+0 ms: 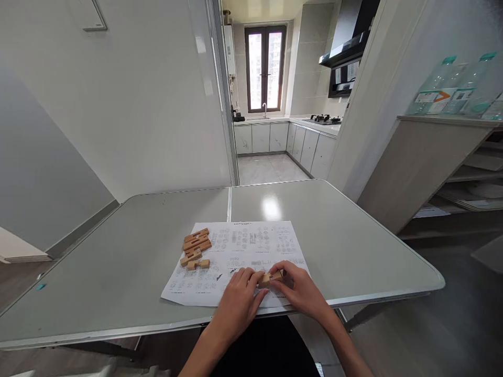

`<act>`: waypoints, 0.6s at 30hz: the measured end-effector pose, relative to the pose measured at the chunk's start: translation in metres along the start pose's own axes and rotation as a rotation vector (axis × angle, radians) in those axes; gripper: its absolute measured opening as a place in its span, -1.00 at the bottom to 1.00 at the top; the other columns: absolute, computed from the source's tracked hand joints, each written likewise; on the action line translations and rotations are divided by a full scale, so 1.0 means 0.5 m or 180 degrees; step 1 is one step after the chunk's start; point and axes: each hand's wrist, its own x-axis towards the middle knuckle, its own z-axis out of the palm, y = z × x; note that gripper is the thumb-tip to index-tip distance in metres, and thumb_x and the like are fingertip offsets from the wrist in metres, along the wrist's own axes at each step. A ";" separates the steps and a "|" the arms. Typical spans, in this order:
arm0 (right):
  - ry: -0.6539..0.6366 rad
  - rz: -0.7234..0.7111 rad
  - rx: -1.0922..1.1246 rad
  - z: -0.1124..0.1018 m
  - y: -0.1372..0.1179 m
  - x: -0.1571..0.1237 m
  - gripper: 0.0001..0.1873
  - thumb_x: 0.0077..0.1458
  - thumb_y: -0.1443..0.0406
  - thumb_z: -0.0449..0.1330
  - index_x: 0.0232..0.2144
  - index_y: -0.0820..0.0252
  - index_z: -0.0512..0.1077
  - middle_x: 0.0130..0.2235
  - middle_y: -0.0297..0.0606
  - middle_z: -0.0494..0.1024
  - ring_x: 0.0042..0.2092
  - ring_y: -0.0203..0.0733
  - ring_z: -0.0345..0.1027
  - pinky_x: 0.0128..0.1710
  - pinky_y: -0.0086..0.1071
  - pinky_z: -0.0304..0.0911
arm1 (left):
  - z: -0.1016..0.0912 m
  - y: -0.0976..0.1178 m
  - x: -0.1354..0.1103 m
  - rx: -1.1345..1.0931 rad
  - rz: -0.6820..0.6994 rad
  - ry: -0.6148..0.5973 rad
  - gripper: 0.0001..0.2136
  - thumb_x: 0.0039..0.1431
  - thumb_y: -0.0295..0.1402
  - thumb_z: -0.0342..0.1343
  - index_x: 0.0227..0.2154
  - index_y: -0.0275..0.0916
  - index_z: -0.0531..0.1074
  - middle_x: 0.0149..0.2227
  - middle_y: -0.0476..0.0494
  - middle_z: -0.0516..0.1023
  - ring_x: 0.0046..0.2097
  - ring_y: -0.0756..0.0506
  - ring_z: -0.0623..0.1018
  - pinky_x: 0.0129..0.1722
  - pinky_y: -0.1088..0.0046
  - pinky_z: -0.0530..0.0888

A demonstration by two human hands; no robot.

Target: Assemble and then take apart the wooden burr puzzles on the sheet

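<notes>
A notched wooden puzzle piece (264, 280) lies between my two hands, low over the front part of a printed instruction sheet (251, 256). My left hand (241, 293) pinches its left end between thumb and fingers. At the other end, the thumb and forefinger of my right hand (297, 288) are closed on the wood. Fingers cover part of it, so I cannot tell whether it is one piece or two joined. Several more notched wooden pieces (196, 240) lie side by side on the sheet's left part, with a narrow-waisted one (198, 265) nearest me.
The sheet rests on a grey folding table (118, 262) with a metal edge and a seam across its middle. A small teal bit (41, 287) sits near the left edge. To the right, plastic bottles (440, 86) stand on a shelf unit (428, 157). A kitchen lies beyond the doorway.
</notes>
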 end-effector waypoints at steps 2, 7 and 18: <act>-0.0053 -0.0010 -0.0004 -0.001 -0.003 -0.001 -0.89 0.23 0.21 0.24 -0.19 0.04 0.49 -0.16 -0.32 0.60 -0.15 -0.14 0.44 -0.12 -0.29 0.31 | 0.000 -0.003 0.006 0.0036 0.0008 0.0015 -0.83 0.42 -0.30 0.06 0.01 -0.13 0.40 -0.11 -0.21 0.51 -0.10 -0.25 0.54 -0.12 0.12 0.55; -0.0064 -0.0006 0.0055 -0.002 -0.009 0.000 -0.80 0.20 0.16 0.29 -0.14 0.04 0.45 -0.17 -0.31 0.60 -0.20 -0.15 0.45 -0.16 -0.30 0.36 | -0.008 -0.027 -0.003 0.0100 -0.0036 0.0105 -0.88 0.44 -0.30 0.00 -0.10 -0.14 0.42 -0.16 -0.18 0.52 -0.14 -0.23 0.54 -0.16 0.17 0.52; 0.0022 0.0036 0.0139 -0.001 -0.005 0.001 -0.77 0.22 0.13 0.25 -0.12 0.05 0.44 -0.15 -0.26 0.63 -0.19 -0.14 0.47 -0.11 -0.24 0.42 | -0.103 -0.170 -0.112 0.0428 -0.0606 0.0652 -0.71 0.45 -0.11 -0.09 -0.05 -0.12 0.44 -0.06 -0.21 0.54 -0.04 -0.27 0.57 -0.05 0.12 0.54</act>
